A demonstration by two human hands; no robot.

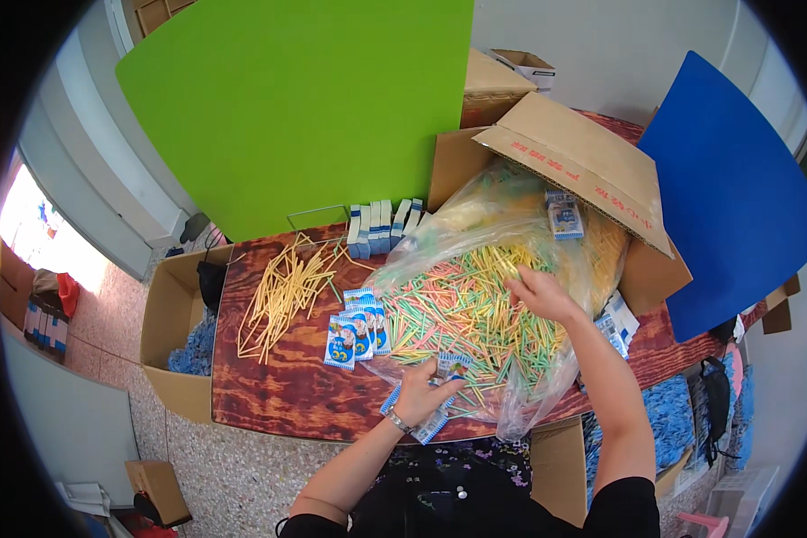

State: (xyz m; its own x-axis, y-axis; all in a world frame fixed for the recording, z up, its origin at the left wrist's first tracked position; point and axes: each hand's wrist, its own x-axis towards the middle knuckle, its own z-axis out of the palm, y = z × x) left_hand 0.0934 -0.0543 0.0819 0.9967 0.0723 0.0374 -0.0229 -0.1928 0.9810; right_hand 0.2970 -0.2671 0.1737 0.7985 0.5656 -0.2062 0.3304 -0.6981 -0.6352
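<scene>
Holds a packet (455, 364) at the near edge of the stick pile (471, 314), pinched in the left hand (419, 394), seemingly for steadiness. Reaches to the pile's right with the right hand (543, 294), unclear whether pinching any. Has more packets (359, 336) fanned left of it, perhaps for access.

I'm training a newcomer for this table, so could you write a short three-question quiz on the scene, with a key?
1. Which hand reaches into the heap of short, thin pink, yellow and green sticks?
2. True or false: the loose, long, pale-yellow sticks lie to the right of that heap.
3. The left hand touches: A) a bright-green flat panel; B) small, flat blue-and-white packets; C) a brown cardboard box.

Key: 1. The right hand. 2. False. 3. B.
</scene>
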